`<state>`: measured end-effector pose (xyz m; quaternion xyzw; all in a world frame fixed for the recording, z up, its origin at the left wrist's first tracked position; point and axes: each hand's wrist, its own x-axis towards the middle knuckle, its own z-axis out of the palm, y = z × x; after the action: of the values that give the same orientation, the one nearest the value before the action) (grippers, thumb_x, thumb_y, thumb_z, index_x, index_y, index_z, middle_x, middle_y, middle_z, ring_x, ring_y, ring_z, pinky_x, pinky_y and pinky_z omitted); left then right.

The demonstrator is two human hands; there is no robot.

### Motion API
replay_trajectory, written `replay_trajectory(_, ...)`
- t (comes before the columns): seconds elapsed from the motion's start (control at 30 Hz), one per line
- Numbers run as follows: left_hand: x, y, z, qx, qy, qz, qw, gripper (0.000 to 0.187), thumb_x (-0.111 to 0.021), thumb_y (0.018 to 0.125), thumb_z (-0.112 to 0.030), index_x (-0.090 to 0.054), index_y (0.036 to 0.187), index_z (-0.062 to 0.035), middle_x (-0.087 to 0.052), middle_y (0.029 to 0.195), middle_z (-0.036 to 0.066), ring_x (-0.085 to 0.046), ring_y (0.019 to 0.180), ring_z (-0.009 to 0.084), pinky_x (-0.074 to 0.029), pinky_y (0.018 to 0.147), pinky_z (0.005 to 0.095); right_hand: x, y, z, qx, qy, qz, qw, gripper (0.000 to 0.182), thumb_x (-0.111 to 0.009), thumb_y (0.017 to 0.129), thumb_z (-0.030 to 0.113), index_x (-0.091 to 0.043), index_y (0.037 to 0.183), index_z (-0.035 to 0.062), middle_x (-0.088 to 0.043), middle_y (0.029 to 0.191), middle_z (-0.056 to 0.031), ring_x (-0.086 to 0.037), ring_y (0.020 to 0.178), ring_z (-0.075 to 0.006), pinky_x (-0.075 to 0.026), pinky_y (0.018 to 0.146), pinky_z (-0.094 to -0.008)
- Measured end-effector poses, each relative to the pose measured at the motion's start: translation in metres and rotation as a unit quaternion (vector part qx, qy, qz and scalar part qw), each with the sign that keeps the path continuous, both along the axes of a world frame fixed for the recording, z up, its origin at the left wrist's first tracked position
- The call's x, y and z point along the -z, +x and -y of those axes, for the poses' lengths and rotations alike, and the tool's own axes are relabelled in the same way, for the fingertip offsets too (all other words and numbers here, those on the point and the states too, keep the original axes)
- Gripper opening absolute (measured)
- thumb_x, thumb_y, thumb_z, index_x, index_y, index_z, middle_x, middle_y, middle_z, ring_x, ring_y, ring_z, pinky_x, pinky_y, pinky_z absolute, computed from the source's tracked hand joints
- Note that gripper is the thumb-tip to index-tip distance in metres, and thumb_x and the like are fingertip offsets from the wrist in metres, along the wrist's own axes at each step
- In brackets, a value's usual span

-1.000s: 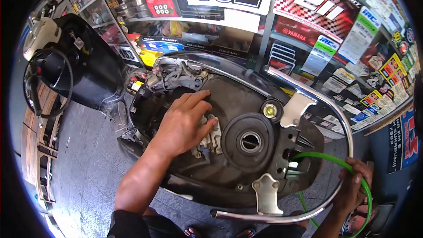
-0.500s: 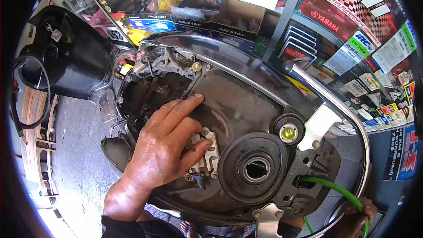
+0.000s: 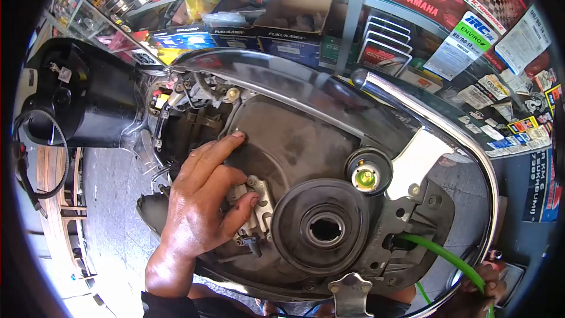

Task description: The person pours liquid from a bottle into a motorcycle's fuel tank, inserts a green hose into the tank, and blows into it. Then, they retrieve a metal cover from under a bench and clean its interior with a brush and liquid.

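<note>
My left hand [image 3: 200, 194] rests with fingers apart on the dark fuel tank [image 3: 282, 135] of a scooter with its seat off. Its thumb and fingers lie beside a pale metal bracket [image 3: 261, 200], and its palm covers part of that area. At the lower right, my right hand [image 3: 485, 287] has its fingers around a green hose [image 3: 438, 250]. The hose runs from there into an opening in the black rear plate. Between the hands is the round filler neck [image 3: 325, 229], uncapped, inside a black rubber ring [image 3: 288, 232].
A chrome grab rail [image 3: 412, 103] curves around the scooter's rear. Beside the filler sits a round socket with a yellow-green centre [image 3: 366, 179]. A black seat bucket [image 3: 88, 94] stands upright at the left. Glass display shelves with boxes [image 3: 288, 44] line the back.
The view has shifted, so the scooter appears further left. My left hand stays by the bracket and my right hand stays on the green hose.
</note>
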<state>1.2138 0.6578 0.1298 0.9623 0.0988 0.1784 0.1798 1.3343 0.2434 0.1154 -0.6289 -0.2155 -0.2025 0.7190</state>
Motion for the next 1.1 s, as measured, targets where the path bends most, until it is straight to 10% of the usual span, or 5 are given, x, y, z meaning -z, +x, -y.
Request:
replay_trajectory(0.4, 0.007, -0.014, -0.006, 0.034, 0.019, 0.097, 0.994, 0.024, -0.077, 0.071, -0.011, -0.059, 0.086, -0.0046, -0.059, 0.128, 0.018, -0.058, 0.112, 0.038, -0.047, 0.094, 0.0442, -0.009, -0.017, -0.022, -0.148, 0.149, -0.033, 0.977, 0.032, -0.064, 0.093, 0.03, -0.054, 0.105, 0.0023, -0.058, 0.095, -0.017, -0.061, 0.074, -0.0225, -0.052, 0.06, -0.0315)
replay_trajectory(0.67, 0.019, -0.02, -0.006, 0.014, 0.037, 0.125, 0.991, 0.021, -0.071, 0.08, -0.021, -0.061, 0.089, -0.0053, -0.059, 0.128, 0.017, -0.056, 0.115, 0.0363, -0.044, 0.098, 0.0452, -0.032, -0.077, -0.106, -0.169, 0.023, 0.086, 0.981, 0.03, -0.061, 0.096, 0.023, -0.058, 0.109, -0.0035, -0.065, 0.097, -0.021, -0.069, 0.078, -0.0281, -0.058, 0.067, -0.0392)
replay_trajectory(0.97, 0.005, -0.023, 0.021, 0.11, 0.026, 0.269, 0.956, 0.015, -0.071, 0.078, -0.015, -0.062, 0.087, -0.007, -0.061, 0.09, 0.009, -0.061, 0.088, 0.0309, -0.051, 0.079, 0.0413, -0.024, -0.107, -0.125, -0.164, -0.011, 0.012, 0.986, 0.026, -0.06, 0.097, 0.018, -0.062, 0.11, -0.0048, -0.068, 0.095, -0.0177, -0.068, 0.08, -0.024, -0.058, 0.075, -0.0362)
replay_trajectory(1.1, 0.003, -0.017, 0.052, 0.247, -0.023, 0.341, 0.907, 0.042, -0.076, 0.078, -0.019, -0.061, 0.115, -0.0053, -0.064, 0.104, 0.013, -0.062, 0.096, 0.0337, -0.051, 0.086, 0.0411, -0.01, -0.108, -0.144, -0.158, -0.019, -0.089, 0.983, 0.029, -0.06, 0.098, 0.019, -0.06, 0.116, -0.0032, -0.067, 0.101, -0.0162, -0.068, 0.085, -0.0218, -0.058, 0.078, -0.0353)
